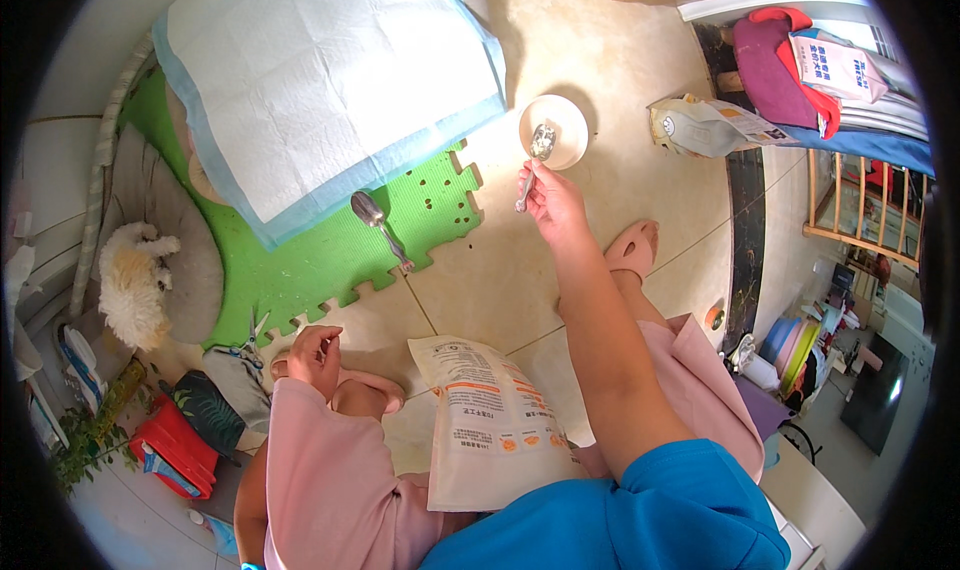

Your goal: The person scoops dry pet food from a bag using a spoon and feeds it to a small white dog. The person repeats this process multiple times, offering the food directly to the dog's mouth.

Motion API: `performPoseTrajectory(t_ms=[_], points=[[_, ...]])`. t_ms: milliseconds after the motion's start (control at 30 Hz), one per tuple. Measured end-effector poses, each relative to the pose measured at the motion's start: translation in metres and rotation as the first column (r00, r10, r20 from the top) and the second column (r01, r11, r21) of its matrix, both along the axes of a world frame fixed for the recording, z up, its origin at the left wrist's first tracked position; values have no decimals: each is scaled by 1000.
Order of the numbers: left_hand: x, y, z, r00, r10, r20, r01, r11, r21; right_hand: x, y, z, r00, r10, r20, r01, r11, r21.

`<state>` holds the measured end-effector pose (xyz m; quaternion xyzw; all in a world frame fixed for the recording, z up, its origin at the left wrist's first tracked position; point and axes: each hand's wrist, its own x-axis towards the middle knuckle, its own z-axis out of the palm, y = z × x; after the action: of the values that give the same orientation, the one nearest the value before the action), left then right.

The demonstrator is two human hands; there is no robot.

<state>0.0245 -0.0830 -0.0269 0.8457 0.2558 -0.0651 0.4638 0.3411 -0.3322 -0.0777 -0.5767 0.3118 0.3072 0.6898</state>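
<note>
My right hand (553, 195) grips the handle of a metal spoon (543, 142). The spoon's bowl carries pale crumbly bits and is over a white bowl (576, 142) on the tiled floor. My left hand (315, 356) rests by my knee with its fingers loosely curled and nothing seen in it. A second metal spoon or scoop (368, 210) lies on the green foam mat (330, 262), its handle reaching past the mat's edge. Between my legs stands a printed food bag (495, 420), leaning against my blue shirt.
A white pad with blue edges (330, 82) covers much of the mat. A fluffy dog (133, 285) lies on a grey cushion (199, 292). Scissors (251, 345) lie near my left foot. Another bag (697, 127) stands right of the bowl, near a purple stool (772, 74). Brown pellets dot the mat.
</note>
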Motion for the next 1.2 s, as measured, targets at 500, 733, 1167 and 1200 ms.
performPoseTrajectory(t_ms=[500, 733, 1167, 1200], points=[[0, 0, -1, 1000, -8, 2, 8, 1000, -8, -7, -2, -12, 999, 19, 37, -20, 999, 29], [-2, 1, -2, 1000, -4, -24, 3, 1000, -5, -14, 8, -3, 986, 17, 166, -19, 1000, 9], [25, 24, 13, 957, 283, 62, -274, 953, -129, -94, 141, 60, 895, 426, 130, -443, 879, 176], [29, 28, 16, 953, 295, 69, -281, 946, -162, -104, 155, 62, 881, 463, 96, -472, 860, 193]])
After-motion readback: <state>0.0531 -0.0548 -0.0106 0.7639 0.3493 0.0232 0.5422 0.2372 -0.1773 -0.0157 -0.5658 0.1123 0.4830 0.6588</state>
